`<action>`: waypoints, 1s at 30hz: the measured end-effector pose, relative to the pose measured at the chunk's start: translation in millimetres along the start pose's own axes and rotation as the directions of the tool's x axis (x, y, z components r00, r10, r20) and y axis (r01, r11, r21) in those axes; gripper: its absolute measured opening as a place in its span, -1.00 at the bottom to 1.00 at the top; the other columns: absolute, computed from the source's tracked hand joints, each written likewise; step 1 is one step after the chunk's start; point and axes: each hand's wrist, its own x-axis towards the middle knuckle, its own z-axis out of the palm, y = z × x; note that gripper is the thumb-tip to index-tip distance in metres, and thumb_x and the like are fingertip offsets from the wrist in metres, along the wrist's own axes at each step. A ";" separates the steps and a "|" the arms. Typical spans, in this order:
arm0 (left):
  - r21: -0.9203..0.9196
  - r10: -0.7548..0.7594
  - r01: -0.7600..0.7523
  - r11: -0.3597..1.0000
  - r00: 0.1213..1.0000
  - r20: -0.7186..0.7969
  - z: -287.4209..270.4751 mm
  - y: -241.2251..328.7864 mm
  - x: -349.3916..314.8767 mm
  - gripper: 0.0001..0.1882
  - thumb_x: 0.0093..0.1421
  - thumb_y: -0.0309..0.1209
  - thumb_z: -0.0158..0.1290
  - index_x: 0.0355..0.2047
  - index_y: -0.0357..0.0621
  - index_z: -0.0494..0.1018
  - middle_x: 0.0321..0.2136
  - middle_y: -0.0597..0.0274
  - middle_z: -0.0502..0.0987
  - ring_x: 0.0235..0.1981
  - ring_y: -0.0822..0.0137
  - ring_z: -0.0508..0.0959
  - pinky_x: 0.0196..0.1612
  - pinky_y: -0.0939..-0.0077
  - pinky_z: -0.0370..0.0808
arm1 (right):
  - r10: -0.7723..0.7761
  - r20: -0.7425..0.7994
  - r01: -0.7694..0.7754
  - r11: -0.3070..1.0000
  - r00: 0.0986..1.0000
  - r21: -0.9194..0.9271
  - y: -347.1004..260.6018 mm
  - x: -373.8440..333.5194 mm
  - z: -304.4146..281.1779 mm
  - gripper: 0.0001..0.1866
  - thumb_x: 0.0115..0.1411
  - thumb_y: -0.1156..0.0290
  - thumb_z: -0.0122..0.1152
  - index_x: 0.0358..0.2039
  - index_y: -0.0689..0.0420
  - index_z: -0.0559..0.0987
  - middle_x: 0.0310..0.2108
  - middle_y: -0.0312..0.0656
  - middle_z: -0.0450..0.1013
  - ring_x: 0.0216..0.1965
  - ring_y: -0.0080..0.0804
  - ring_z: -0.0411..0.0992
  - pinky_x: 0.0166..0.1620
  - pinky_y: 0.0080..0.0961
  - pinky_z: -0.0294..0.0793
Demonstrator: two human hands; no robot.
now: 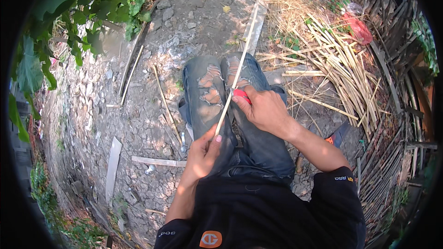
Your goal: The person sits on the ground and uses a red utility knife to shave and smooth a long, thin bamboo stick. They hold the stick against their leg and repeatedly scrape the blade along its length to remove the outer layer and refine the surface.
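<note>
A long, thin pale wooden strip (pixel 241 60) runs slantwise over my knees, its near end in my left hand (pixel 202 154). The fingers and thumb of that hand are closed on it. My right hand (pixel 267 112) grips a red-handled knife (pixel 242 95) against the strip, about midway along the part that shows. Most of the knife is covered by my fingers, and its blade is hard to make out. Beneath the strip are my legs in torn blue jeans (pixel 198 110).
To the right lies a heap of pale strips (pixel 344 69), with a red plastic bag (pixel 357 28) beyond it. A flat board (pixel 258 23) stretches ahead. An orange-and-dark tool (pixel 337 136) rests near my right forearm. Leaves (pixel 60 4) hang at upper left; stick fencing (pixel 392 157) lines the right.
</note>
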 end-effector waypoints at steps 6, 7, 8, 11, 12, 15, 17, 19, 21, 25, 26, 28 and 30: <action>-0.039 0.030 -0.031 0.999 0.999 -0.031 -4.6 -11.1 -4.8 -0.50 0.52 -0.34 -0.01 0.41 -0.14 0.32 -0.61 0.60 0.25 -0.61 0.70 0.20 -0.55 0.68 0.13 | -0.077 0.060 0.084 0.987 0.995 -0.137 0.3 -4.5 7.2 -0.45 0.40 -0.14 0.11 -0.34 0.18 0.52 -0.66 0.05 0.52 -0.56 0.15 0.56 -0.49 0.06 0.52; -0.018 0.036 -0.037 0.999 0.999 -0.027 -5.2 -12.8 -5.1 -0.50 0.52 -0.34 -0.01 0.41 -0.14 0.32 -0.61 0.60 0.24 -0.60 0.70 0.20 -0.55 0.68 0.13 | -0.034 -0.028 0.029 0.983 0.999 -0.180 15.6 13.6 -2.3 -0.46 0.40 -0.13 0.11 -0.34 0.17 0.52 -0.66 0.05 0.51 -0.56 0.17 0.56 -0.49 0.06 0.52; 0.005 0.051 -0.051 0.999 0.999 -0.021 -4.9 -12.5 -3.8 -0.51 0.52 -0.33 -0.01 0.40 -0.13 0.32 -0.61 0.60 0.24 -0.60 0.70 0.20 -0.55 0.68 0.13 | -0.012 -0.134 -0.006 0.991 0.991 -0.134 28.8 25.1 -6.9 -0.47 0.40 -0.12 0.12 -0.35 0.17 0.51 -0.67 0.06 0.50 -0.56 0.20 0.54 -0.50 0.07 0.49; 0.079 0.025 -0.023 0.997 1.000 -0.016 -7.6 -15.1 -1.5 -0.50 0.52 -0.30 -0.01 0.41 -0.11 0.32 -0.61 0.60 0.25 -0.59 0.69 0.22 -0.54 0.67 0.15 | 0.020 -0.155 -0.035 0.995 0.988 -0.096 33.5 24.3 1.8 -0.47 0.40 -0.12 0.13 -0.33 0.17 0.51 -0.67 0.06 0.49 -0.56 0.22 0.53 -0.50 0.08 0.47; 0.109 0.002 0.000 0.994 1.000 -0.021 -9.4 -16.5 -2.1 -0.50 0.52 -0.30 -0.01 0.41 -0.11 0.32 -0.60 0.60 0.25 -0.59 0.69 0.22 -0.53 0.67 0.16 | 0.002 -0.086 -0.011 0.995 0.996 -0.102 21.9 14.5 8.1 -0.48 0.40 -0.12 0.13 -0.32 0.17 0.51 -0.66 0.07 0.50 -0.56 0.23 0.53 -0.49 0.08 0.48; 0.057 -0.049 0.050 0.997 0.999 -0.017 -11.2 -17.6 -6.5 -0.51 0.52 -0.27 0.00 0.40 -0.09 0.35 -0.60 0.58 0.27 -0.57 0.66 0.25 -0.49 0.66 0.21 | -0.127 0.123 0.144 0.980 0.984 -0.136 7.1 -11.0 21.8 -0.48 0.40 -0.12 0.12 -0.31 0.18 0.50 -0.62 0.10 0.52 -0.55 0.23 0.54 -0.46 0.08 0.49; 0.055 -0.034 0.035 0.998 0.999 -0.014 -12.1 -22.1 -15.7 -0.51 0.51 -0.28 0.01 0.38 -0.16 0.36 -0.59 0.58 0.25 -0.59 0.67 0.21 -0.53 0.67 0.16 | 0.025 -0.070 -0.036 0.987 0.997 -0.157 45.0 21.3 10.0 -0.46 0.41 -0.12 0.09 -0.31 0.19 0.52 -0.61 0.13 0.51 -0.55 0.24 0.54 -0.45 0.07 0.50; 0.077 -0.036 0.033 0.996 0.998 0.041 -13.3 -31.1 -30.9 -0.52 0.50 -0.29 0.04 0.36 -0.17 0.39 -0.56 0.55 0.29 -0.55 0.67 0.24 -0.49 0.68 0.20 | 0.187 -0.265 -0.231 0.962 0.946 -0.146 91.2 56.5 -17.6 -0.43 0.48 -0.09 -0.03 -0.27 0.23 0.59 -0.56 0.18 0.54 -0.44 0.26 0.57 -0.36 0.08 0.54; 0.128 -0.003 -0.019 0.992 0.985 0.170 -18.7 -37.2 -37.4 -0.55 0.48 -0.31 0.07 0.33 -0.13 0.44 -0.51 0.49 0.40 -0.46 0.66 0.32 -0.37 0.67 0.33 | 0.426 -0.370 -0.414 0.903 0.825 0.117 165.8 71.8 -49.9 -0.28 0.53 -0.13 -0.18 -0.29 0.34 0.62 -0.51 0.25 0.54 -0.36 0.28 0.57 -0.23 0.03 0.51; 0.084 -0.008 0.001 0.996 0.996 0.089 -33.6 -54.7 -49.4 -0.54 0.47 -0.33 0.09 0.31 -0.23 0.43 -0.47 0.48 0.44 -0.43 0.67 0.29 -0.35 0.68 0.32 | 0.392 -0.501 -0.358 0.919 0.772 0.166 174.7 58.0 -66.8 -0.29 0.55 -0.07 -0.20 -0.32 0.39 0.60 -0.63 0.09 0.41 -0.55 -0.12 0.39 -0.33 -0.17 0.40; 0.103 -0.045 0.041 0.994 0.998 0.034 -33.1 -54.8 -44.6 -0.53 0.49 -0.30 0.07 0.32 -0.25 0.42 -0.51 0.49 0.42 -0.47 0.67 0.31 -0.39 0.67 0.33 | 0.326 -0.503 -0.263 0.945 0.801 0.195 155.4 52.3 -61.3 -0.29 0.55 -0.07 -0.18 -0.38 0.39 0.56 -0.65 0.04 0.33 -0.54 -0.27 0.31 -0.36 -0.23 0.35; 0.064 0.017 -0.013 0.998 0.998 -0.062 -28.1 -47.9 -32.0 -0.53 0.50 -0.29 0.04 0.33 -0.24 0.41 -0.54 0.52 0.36 -0.52 0.65 0.30 -0.45 0.66 0.27 | 0.360 -0.385 -0.224 0.908 0.850 0.354 142.6 47.7 -46.8 -0.35 0.55 -0.07 -0.14 -0.39 0.29 0.55 -0.64 -0.21 0.27 -0.56 -0.48 0.23 -0.42 -0.38 0.24; 0.086 0.085 -0.074 0.994 0.989 -0.123 -22.0 -35.3 -17.2 -0.53 0.53 -0.26 -0.01 0.31 -0.27 0.42 -0.57 0.48 0.35 -0.56 0.61 0.33 -0.48 0.65 0.27 | 0.332 -0.301 -0.117 0.821 0.894 0.559 120.0 41.8 -27.3 -0.46 0.53 -0.03 -0.04 -0.35 0.19 0.57 -0.67 -0.47 0.16 -0.64 -0.71 0.08 -0.54 -0.55 0.07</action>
